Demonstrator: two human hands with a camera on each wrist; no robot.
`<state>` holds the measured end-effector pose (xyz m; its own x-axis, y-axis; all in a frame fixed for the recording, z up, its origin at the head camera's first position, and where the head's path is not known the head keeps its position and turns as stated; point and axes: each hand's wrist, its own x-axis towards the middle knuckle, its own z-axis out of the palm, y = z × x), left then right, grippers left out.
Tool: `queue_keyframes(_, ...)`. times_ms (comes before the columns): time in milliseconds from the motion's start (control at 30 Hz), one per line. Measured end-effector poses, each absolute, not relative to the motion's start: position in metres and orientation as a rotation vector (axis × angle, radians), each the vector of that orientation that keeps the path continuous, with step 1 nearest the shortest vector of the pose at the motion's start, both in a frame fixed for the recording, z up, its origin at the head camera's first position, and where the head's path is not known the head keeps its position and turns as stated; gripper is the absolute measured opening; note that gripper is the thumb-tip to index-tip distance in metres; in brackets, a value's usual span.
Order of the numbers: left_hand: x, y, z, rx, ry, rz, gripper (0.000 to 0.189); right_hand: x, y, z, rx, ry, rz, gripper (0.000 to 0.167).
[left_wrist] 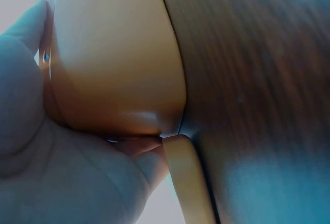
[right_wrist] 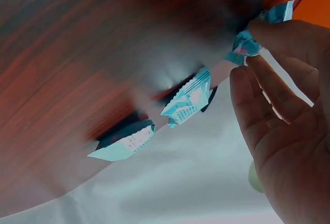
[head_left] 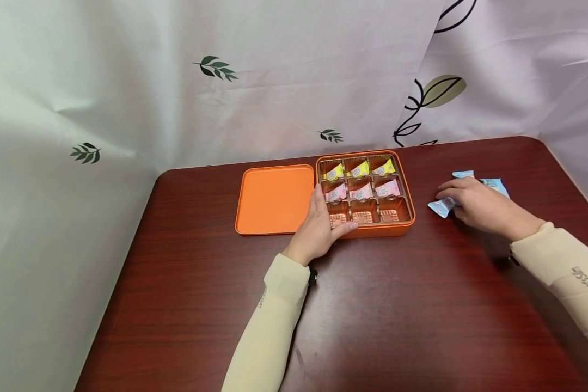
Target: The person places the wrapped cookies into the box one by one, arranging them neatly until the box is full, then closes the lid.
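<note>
An orange box (head_left: 379,231) holds a brown tray of square compartments. Yellow-wrapped candies (head_left: 359,169) sit in its back row, pink-wrapped candies (head_left: 361,191) in the middle row, and the front row is bare. My left hand (head_left: 316,231) rests against the box's front left corner, thumb along the front edge and straight fingers down the left side. To the right of the box, my right hand (head_left: 480,206) pinches a blue-wrapped candy (right_wrist: 245,46) between thumb and fingers, close over the table. Two more blue-wrapped candies (right_wrist: 188,100) lie beyond that hand.
An orange lid (head_left: 276,198) lies flat on the table directly left of the box. The dark red wooden table (head_left: 397,305) meets a white patterned cloth (head_left: 284,81) at the back. Cloth also hangs along both sides.
</note>
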<state>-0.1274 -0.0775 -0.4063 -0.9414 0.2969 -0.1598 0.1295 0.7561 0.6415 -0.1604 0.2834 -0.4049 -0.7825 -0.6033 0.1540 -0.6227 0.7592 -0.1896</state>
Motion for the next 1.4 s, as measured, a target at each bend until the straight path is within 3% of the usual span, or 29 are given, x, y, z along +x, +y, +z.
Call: queue_keyframes(1400, -0.127, -0.078, -0.406, 0.324, 2.683, 0.996, 0.117, -0.156, 0.27, -0.401, 0.945, -2.889, 0.306, 0.034)
